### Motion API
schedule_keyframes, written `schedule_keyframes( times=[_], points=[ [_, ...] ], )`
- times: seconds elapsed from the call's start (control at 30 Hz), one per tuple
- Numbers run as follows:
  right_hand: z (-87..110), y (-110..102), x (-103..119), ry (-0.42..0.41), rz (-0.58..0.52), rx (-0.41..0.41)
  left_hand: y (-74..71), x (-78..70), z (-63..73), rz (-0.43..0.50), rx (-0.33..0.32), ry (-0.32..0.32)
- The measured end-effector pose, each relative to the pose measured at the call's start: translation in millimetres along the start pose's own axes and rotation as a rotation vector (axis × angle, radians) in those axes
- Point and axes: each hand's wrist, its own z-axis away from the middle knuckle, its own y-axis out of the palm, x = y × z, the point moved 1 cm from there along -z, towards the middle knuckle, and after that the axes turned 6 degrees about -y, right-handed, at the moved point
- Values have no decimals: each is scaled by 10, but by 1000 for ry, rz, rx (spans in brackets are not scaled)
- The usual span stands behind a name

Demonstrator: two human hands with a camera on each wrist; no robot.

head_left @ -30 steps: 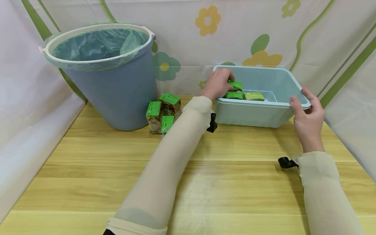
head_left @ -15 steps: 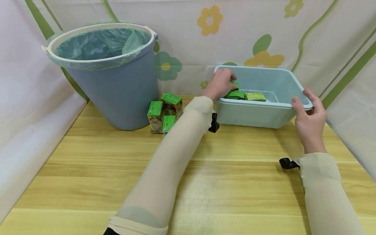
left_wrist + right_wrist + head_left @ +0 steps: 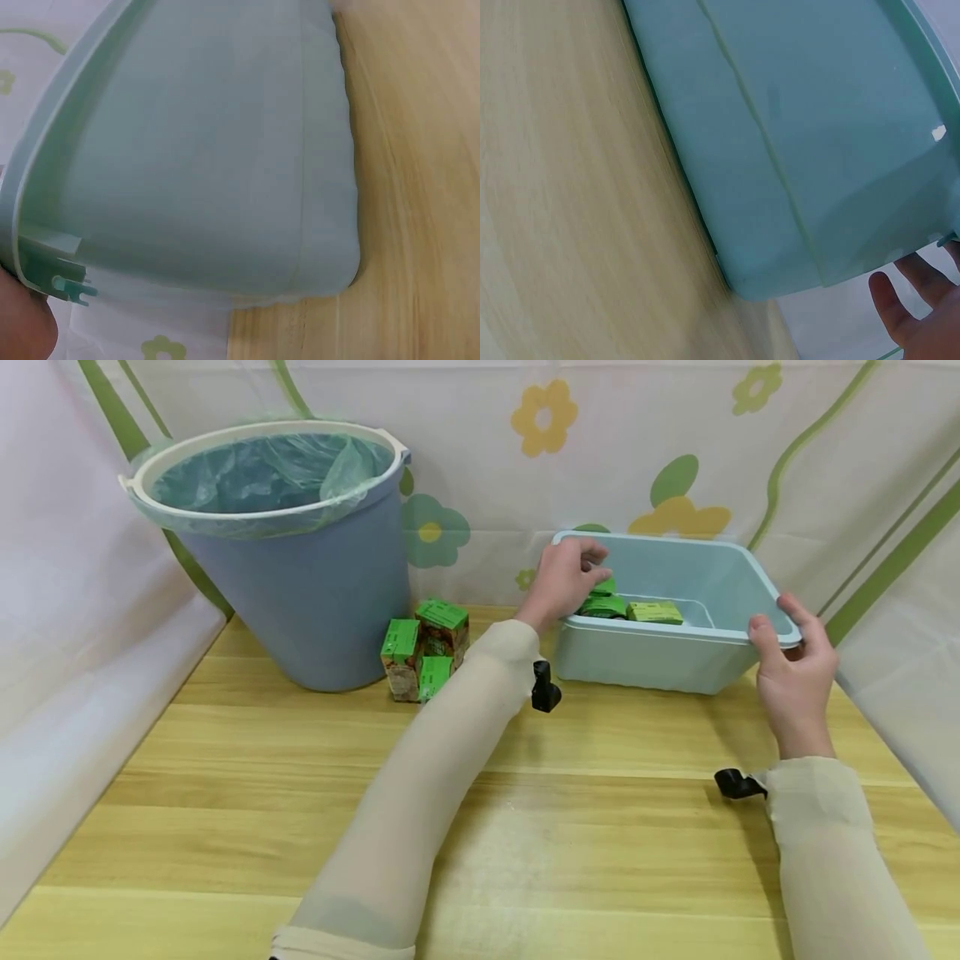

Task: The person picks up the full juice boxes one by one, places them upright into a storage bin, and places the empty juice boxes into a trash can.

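Observation:
In the head view my left hand [image 3: 562,578] is over the left end of a pale blue plastic bin [image 3: 637,652]. Its fingers look loose and apart, just above a small green-topped box [image 3: 604,586]. Below that lies another green box [image 3: 602,607], with a yellow-green box [image 3: 655,612] to its right, both inside the bin. My right hand [image 3: 797,672] grips the bin's right rim, thumb on top and fingers outside. The left wrist view shows the bin's outer wall [image 3: 202,150] and part of the hand [image 3: 26,322]. The right wrist view shows fingers beside the bin [image 3: 780,150].
A tall blue bucket [image 3: 315,602] with a clear green liner bag stands at the back left. Several green-topped boxes [image 3: 402,647] stand against its right side on the wooden table [image 3: 600,827]. A flower-print cloth [image 3: 480,468] hangs behind.
The green box under my left hand has gone lower, and the left fingers have come away from it. My right hand keeps its hold on the rim. The view shifts slightly.

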Motion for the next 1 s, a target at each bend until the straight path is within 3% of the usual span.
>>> schedule_keyframes(
  times=[0.3, 0.5, 0.63, 0.77, 1.0],
  points=[
    [17, 9, 6, 6, -8, 7, -88, 19, 129, 144, -108, 24],
    [19, 8, 13, -9, 26, -2, -245, -55, 260, 93, -185, 47],
    [18, 7, 17, -10, 24, 8, -362, -93, 354, 55, -223, 25],
    [20, 8, 20, -14, 16, 7, -485, -129, 459, -49, -283, 28],
    [28, 6, 35, -15, 31, 1, -720, -173, 724, -380, -430, 120]
  ],
)
